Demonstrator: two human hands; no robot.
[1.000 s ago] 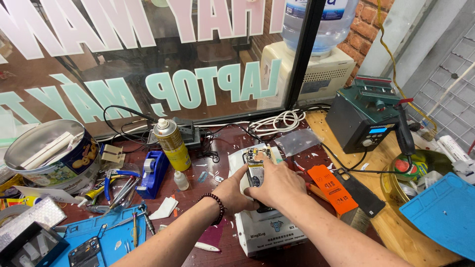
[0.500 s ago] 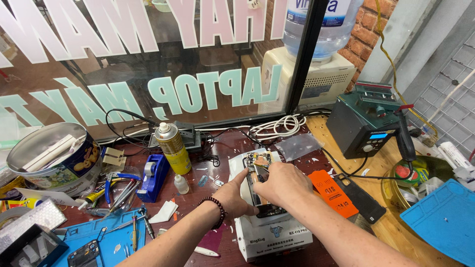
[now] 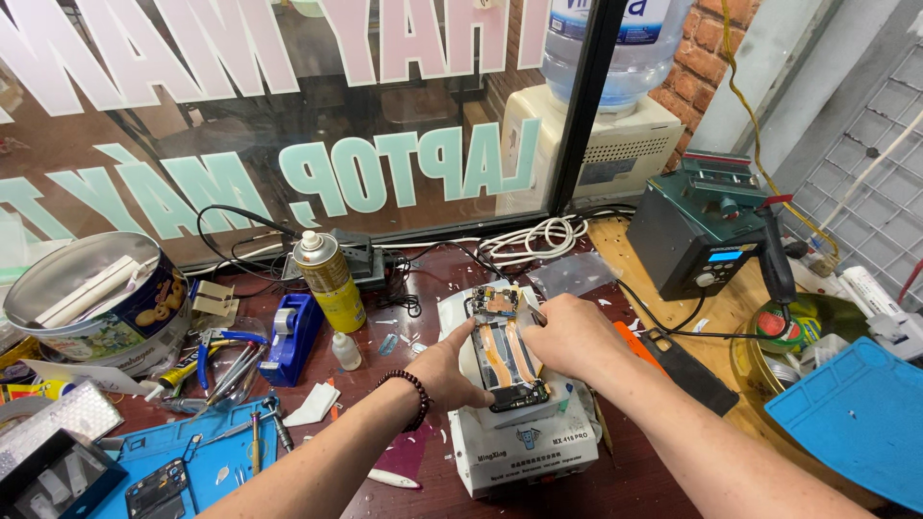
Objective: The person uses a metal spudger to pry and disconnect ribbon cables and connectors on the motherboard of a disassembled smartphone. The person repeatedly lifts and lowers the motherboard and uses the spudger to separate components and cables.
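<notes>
The opened black phone with orange flex cables [image 3: 508, 351] lies on a white heating pad [image 3: 524, 437]. The left hand [image 3: 447, 370], fingers loosely curled, steadies its edge; the right hand [image 3: 567, 336] pinches thin metal tweezers [image 3: 535, 309] over it.

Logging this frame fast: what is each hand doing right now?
Left hand: open, fingers steadying the opened black phone with orange ribbon cables.
Right hand: closed on thin metal tweezers at the phone's top.
</notes>
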